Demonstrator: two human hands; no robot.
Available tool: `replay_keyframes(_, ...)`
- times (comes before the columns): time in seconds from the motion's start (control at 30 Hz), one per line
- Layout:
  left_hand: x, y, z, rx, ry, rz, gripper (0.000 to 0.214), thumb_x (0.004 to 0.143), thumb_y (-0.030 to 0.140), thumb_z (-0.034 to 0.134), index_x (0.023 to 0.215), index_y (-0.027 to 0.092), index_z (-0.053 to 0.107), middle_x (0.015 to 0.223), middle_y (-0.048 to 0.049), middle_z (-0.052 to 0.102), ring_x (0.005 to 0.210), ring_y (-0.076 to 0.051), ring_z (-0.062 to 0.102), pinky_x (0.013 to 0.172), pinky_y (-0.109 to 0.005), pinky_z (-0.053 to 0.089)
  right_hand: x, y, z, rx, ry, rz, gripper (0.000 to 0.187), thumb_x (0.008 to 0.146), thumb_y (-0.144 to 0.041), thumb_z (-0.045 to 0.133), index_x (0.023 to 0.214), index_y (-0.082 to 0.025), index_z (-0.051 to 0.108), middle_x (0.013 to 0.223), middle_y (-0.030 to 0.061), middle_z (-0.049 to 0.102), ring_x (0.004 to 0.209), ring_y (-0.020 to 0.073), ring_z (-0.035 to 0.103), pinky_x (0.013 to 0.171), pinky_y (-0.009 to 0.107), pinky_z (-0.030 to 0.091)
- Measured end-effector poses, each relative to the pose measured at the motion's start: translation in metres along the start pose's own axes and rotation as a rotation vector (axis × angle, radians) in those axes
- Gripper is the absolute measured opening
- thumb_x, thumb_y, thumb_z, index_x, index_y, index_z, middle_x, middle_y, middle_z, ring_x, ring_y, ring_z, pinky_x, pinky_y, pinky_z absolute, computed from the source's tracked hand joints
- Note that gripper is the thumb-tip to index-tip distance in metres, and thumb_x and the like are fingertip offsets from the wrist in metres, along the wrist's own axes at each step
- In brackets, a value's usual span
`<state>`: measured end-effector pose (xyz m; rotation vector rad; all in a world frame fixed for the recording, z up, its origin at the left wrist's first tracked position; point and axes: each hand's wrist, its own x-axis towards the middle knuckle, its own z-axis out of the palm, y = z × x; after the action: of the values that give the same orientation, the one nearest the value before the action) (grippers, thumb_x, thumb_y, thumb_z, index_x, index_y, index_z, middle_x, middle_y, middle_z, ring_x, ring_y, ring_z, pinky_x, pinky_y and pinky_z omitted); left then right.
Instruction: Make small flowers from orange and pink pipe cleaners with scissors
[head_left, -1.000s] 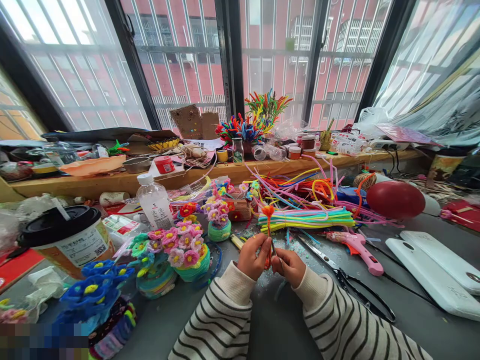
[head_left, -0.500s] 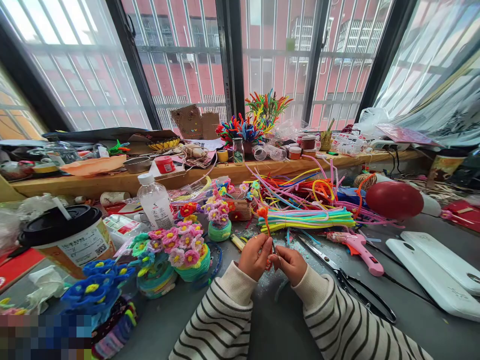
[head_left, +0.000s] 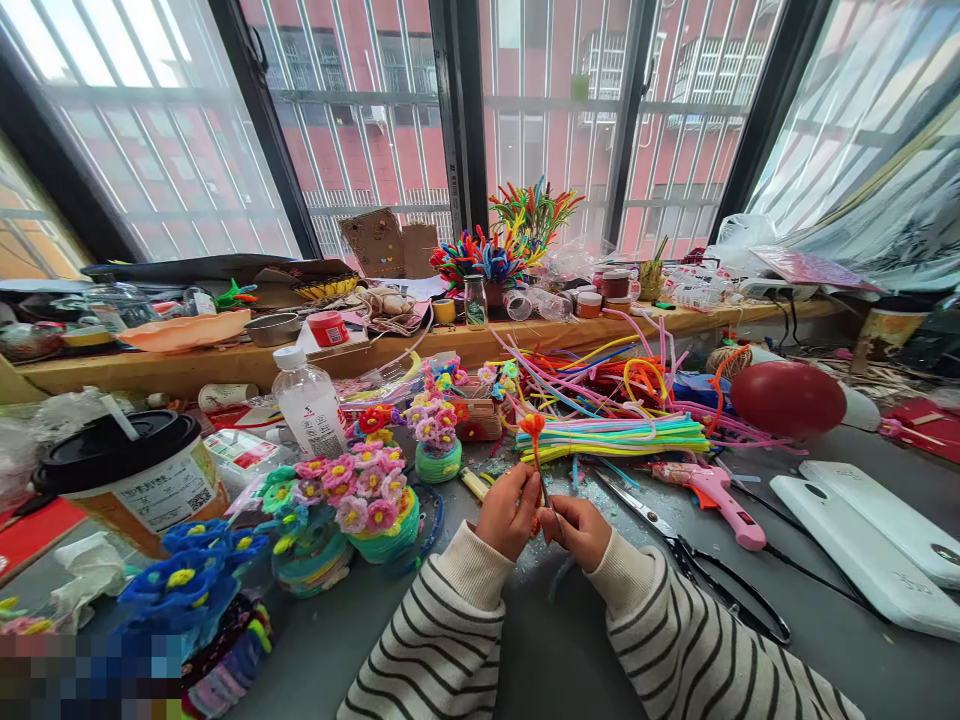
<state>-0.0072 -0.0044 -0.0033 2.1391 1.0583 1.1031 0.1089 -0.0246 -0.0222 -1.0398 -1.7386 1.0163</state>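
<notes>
Between both hands stands a small orange pipe-cleaner flower, its head up and its stem running down into my fingers. My left hand is closed around the stem, with a bit of orange fuzz showing beneath the fingers. Fingertips of my right hand pinch a thin dark strand at the stem; its lower end is hidden. Behind the hands lies a bundle of pastel pipe cleaners. Black-handled scissors rest open beside my right sleeve, near a pink glue gun.
Pots of fuzzy flowers crowd the left, along with a clear bottle and a large lidded cup. A dark red balloon and white slabs lie right. A cluttered wooden ledge runs along the window.
Both hands stay in place around the flower. The right fingers have shifted slightly on the dark strand, and the flower stands a touch more upright.
</notes>
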Motion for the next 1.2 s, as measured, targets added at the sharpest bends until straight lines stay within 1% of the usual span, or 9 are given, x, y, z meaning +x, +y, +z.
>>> replay_keyframes(0.2, 0.0002, -0.0011, 0.0010, -0.008, -0.026, -0.002, 0.024, 0.078, 0.029, 0.024, 0.058, 0.018, 0.034, 0.054, 0.0015, 0.039, 0.051, -0.010, 0.036, 0.050, -0.023, 0.030, 0.0003, 0.0015, 0.0002, 0.009, -0.006, 0.000, 0.047, 0.067, -0.057, 0.030, 0.049, -0.016, 0.042, 0.042, -0.0025, 0.040, 0.041, 0.0075, 0.038, 0.038, 0.019, 0.028)
replay_keyframes(0.33, 0.0001, -0.0033, 0.0024, -0.047, -0.030, -0.018, 0.024, 0.078, 0.030, 0.023, 0.060, 0.018, 0.034, 0.055, 0.0011, 0.039, 0.052, -0.010, 0.037, 0.051, -0.023, 0.030, 0.0009, 0.0035, -0.0005, -0.036, 0.032, -0.002, 0.044, 0.066, -0.056, 0.032, 0.047, -0.017, 0.038, 0.041, -0.0027, 0.040, 0.040, 0.0076, 0.038, 0.039, 0.020, 0.029)
replay_keyframes(0.47, 0.0001, -0.0037, 0.0025, -0.050, -0.027, -0.044, 0.026, 0.078, 0.031, 0.021, 0.059, 0.018, 0.033, 0.054, 0.0015, 0.038, 0.051, -0.010, 0.036, 0.051, -0.023, 0.030, 0.0016, 0.0052, -0.0009, -0.051, 0.075, 0.001, 0.041, 0.065, -0.053, 0.038, 0.044, -0.017, 0.034, 0.042, -0.0024, 0.041, 0.042, 0.0080, 0.039, 0.042, 0.020, 0.031)
replay_keyframes(0.57, 0.0003, -0.0035, 0.0028, -0.030, -0.028, -0.052, 0.025, 0.078, 0.030, 0.021, 0.060, 0.018, 0.032, 0.055, 0.0013, 0.037, 0.052, -0.010, 0.035, 0.051, -0.023, 0.029, 0.0019, 0.0060, -0.0004, -0.005, 0.060, 0.006, 0.043, 0.065, -0.055, 0.037, 0.044, -0.017, 0.034, 0.041, -0.0030, 0.037, 0.040, 0.0075, 0.036, 0.041, 0.020, 0.029)
replay_keyframes(0.7, 0.0001, -0.0056, 0.0056, -0.009, -0.055, -0.026, 0.023, 0.078, 0.030, 0.023, 0.060, 0.018, 0.031, 0.056, 0.0015, 0.037, 0.052, -0.010, 0.035, 0.051, -0.023, 0.029, 0.0024, 0.0074, 0.0005, 0.082, 0.008, -0.010, 0.047, 0.067, -0.059, 0.027, 0.048, -0.017, 0.038, 0.039, -0.0046, 0.030, 0.036, 0.0065, 0.030, 0.037, 0.020, 0.024)
replay_keyframes(0.83, -0.0009, -0.0075, 0.0078, -0.003, -0.058, -0.022, 0.022, 0.078, 0.030, 0.024, 0.061, 0.018, 0.031, 0.056, 0.0015, 0.037, 0.053, -0.010, 0.034, 0.052, -0.023, 0.028, 0.0028, 0.0084, 0.0001, 0.055, 0.027, -0.003, 0.048, 0.065, -0.060, 0.028, 0.047, -0.017, 0.037, 0.038, -0.0052, 0.027, 0.036, 0.0061, 0.027, 0.036, 0.020, 0.021)
replay_keyframes(1.07, 0.0000, -0.0029, 0.0040, -0.046, -0.070, -0.043, 0.023, 0.079, 0.030, 0.022, 0.060, 0.018, 0.029, 0.056, 0.0019, 0.035, 0.053, -0.010, 0.033, 0.052, -0.023, 0.028, 0.0014, 0.0081, -0.0016, -0.084, 0.098, -0.002, 0.044, 0.067, -0.054, 0.033, 0.045, -0.017, 0.037, 0.039, -0.0041, 0.033, 0.038, 0.0063, 0.032, 0.037, 0.019, 0.024)
replay_keyframes(1.2, 0.0002, -0.0021, 0.0040, -0.040, -0.078, -0.044, 0.023, 0.079, 0.031, 0.021, 0.061, 0.018, 0.030, 0.056, 0.0019, 0.036, 0.053, -0.010, 0.033, 0.052, -0.023, 0.027, 0.0008, 0.0093, -0.0007, -0.055, 0.086, -0.016, 0.045, 0.067, -0.055, 0.032, 0.046, -0.017, 0.038, 0.039, -0.0038, 0.034, 0.038, 0.0066, 0.032, 0.037, 0.019, 0.024)
